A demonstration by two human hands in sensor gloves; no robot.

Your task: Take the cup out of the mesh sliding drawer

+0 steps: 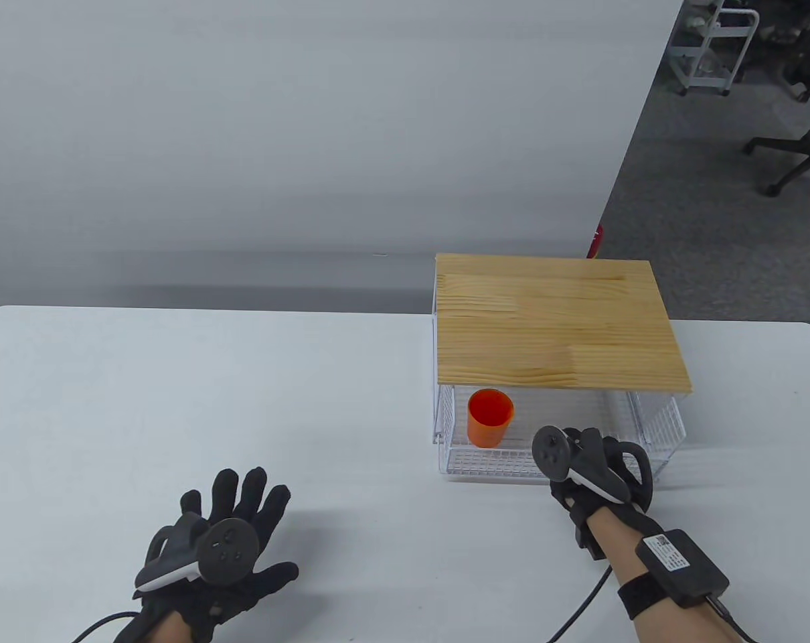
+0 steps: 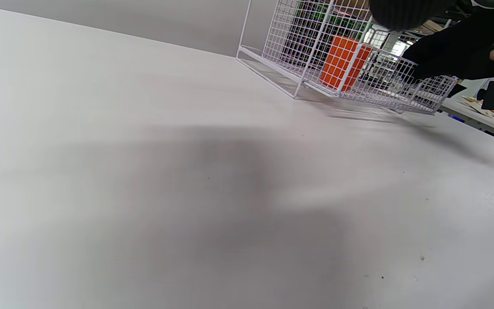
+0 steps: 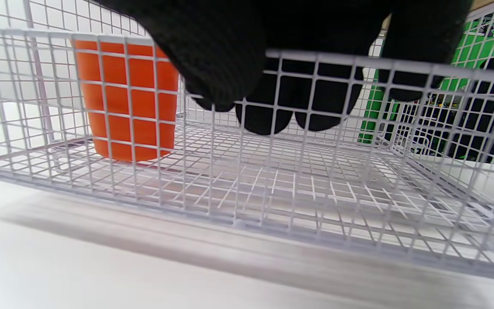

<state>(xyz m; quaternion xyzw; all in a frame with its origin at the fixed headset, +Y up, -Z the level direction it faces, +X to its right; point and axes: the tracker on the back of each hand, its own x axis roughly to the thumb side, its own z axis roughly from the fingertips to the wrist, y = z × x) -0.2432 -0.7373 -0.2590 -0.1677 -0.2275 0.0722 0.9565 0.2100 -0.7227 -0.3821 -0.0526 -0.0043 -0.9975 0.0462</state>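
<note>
My right hand [image 1: 582, 462] hooks drawer [image 3: 247, 214] front rim. Cup [image 1: 490, 418]: likely light, rigid plastic; grip around upper wall.

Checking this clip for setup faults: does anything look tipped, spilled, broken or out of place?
Nothing stands out. The orange cup stands upright in the pulled-out mesh drawer. The right hand hooks its fingers over the drawer's front rim, and the left hand is spread over the table.

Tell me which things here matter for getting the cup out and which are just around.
Job: cup; drawer; right hand, fingers hooked over the drawer's front rim.
Just around: left hand, resting spread; wooden top; table; office chair.
</note>
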